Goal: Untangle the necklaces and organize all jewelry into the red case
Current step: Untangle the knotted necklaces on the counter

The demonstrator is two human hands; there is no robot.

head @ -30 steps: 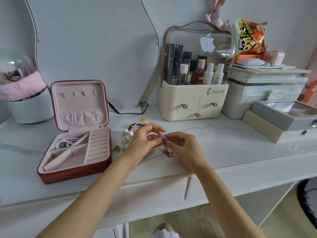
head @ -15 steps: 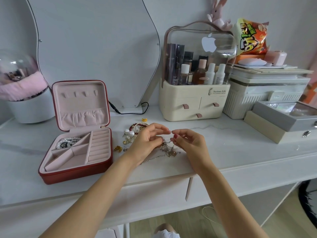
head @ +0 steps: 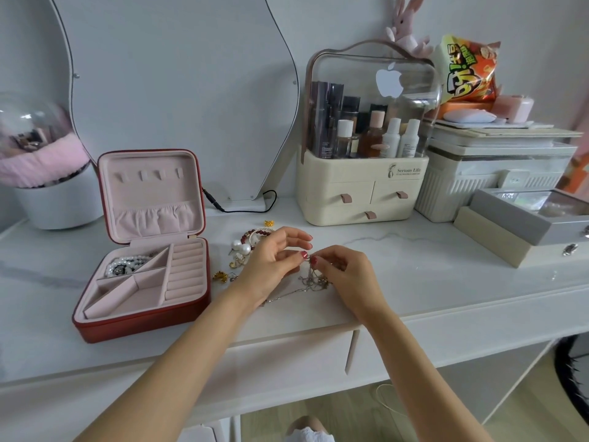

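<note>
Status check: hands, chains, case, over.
Left hand and right hand both pinching tangled necklaces. Red case open, one beaded piece inside. Loose jewelry on tabletop behind left hand.

You faced a white marble-look vanity top (head: pixel 414 282) with a drawer (head: pixel 287 362) under it. A curvy mirror (head: pixel 178 90) leaned on the pale grey wall (head: pixel 526 20). Soft, even daylight fell across the top, and light wood flooring (head: pixel 526 409) showed below, to your right.
</note>
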